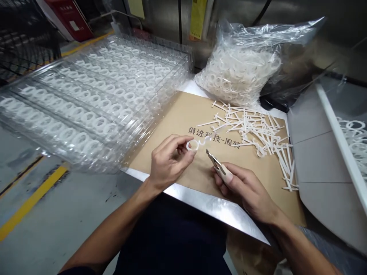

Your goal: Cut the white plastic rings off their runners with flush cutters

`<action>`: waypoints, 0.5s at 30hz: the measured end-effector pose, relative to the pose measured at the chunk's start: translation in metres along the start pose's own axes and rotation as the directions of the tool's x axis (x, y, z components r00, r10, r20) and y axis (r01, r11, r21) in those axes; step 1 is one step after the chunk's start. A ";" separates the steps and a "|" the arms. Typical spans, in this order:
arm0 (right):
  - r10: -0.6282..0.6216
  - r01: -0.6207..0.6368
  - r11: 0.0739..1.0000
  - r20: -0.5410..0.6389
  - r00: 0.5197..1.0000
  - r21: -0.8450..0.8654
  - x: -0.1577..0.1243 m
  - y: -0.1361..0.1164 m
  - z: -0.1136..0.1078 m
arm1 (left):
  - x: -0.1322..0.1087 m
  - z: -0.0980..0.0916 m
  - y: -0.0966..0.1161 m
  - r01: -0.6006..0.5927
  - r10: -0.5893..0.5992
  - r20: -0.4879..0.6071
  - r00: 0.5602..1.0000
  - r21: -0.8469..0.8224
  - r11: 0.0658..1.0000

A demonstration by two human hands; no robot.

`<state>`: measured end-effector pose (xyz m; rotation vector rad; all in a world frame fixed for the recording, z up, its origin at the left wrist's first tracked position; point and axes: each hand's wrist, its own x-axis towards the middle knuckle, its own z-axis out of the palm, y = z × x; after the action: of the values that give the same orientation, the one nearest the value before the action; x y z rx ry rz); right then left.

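Between the thumb and fingertips of my left hand (172,158) is a white plastic ring (191,145) with a thin wavy tail pointing right. My right hand (243,187) is wrapped around a pair of nippers (219,167) with pale handles. Their metal tips point up and left, a short way right of the ring and apart from it. Both hands are above a brown cardboard sheet (169,122) with printed characters. Beyond the nippers, a loose heap of white plastic sprue sticks (255,128) lies on the sheet.
Stacked clear trays (137,114) with rows of white rings stand at the left. A clear plastic bag (237,72) full of rings sits at the back. On the right, a grey-walled box (318,152) contains more white rings (355,126). The metal table edge (212,208) runs nearest my body.
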<state>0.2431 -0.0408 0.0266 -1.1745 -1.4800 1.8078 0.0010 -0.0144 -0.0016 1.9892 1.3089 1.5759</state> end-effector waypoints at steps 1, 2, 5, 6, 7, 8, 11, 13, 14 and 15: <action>-0.004 0.004 1.000 0.001 1.000 -0.022 0.000 0.000 0.000 | 0.000 -0.001 0.001 -0.019 0.019 0.009 1.000 0.003 1.000; -0.008 0.008 0.999 0.002 1.000 -0.043 0.000 0.000 0.000 | 0.000 -0.001 0.001 -0.035 0.035 0.018 0.999 0.003 0.999; -0.025 0.026 0.996 0.008 1.000 -0.080 0.000 0.001 0.001 | 0.000 -0.002 0.004 -0.046 0.047 0.044 0.998 -0.011 0.999; -0.030 0.031 0.996 0.012 0.999 -0.087 0.000 0.001 0.001 | 0.000 -0.003 0.004 -0.043 0.043 0.047 0.998 -0.010 0.999; -0.033 0.035 0.995 0.015 0.999 -0.093 0.000 0.000 0.001 | 0.000 -0.003 0.005 -0.039 0.039 0.048 0.998 -0.004 0.999; -0.033 0.035 0.995 0.018 0.999 -0.098 0.000 0.000 0.001 | 0.001 -0.003 0.005 -0.035 0.034 0.050 0.998 0.005 0.999; -0.035 0.036 0.994 0.016 0.999 -0.104 0.000 -0.001 0.002 | 0.001 -0.003 0.007 -0.040 0.039 0.060 0.997 0.029 0.999; -0.039 0.040 0.994 0.015 0.999 -0.097 0.000 -0.001 0.004 | 0.001 -0.003 0.007 -0.050 0.048 0.070 0.996 0.034 0.998; -0.041 0.042 0.995 0.015 0.999 -0.091 0.000 0.000 0.004 | 0.001 -0.003 0.007 -0.055 0.053 0.074 0.996 0.033 0.998; -0.041 0.042 0.996 0.014 0.999 -0.085 0.000 0.000 0.005 | 0.001 -0.003 0.006 -0.058 0.056 0.077 0.995 0.032 0.998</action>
<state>0.2390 -0.0429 0.0262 -1.1660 -1.5910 1.7428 0.0012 -0.0179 0.0046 2.1035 1.2690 1.4957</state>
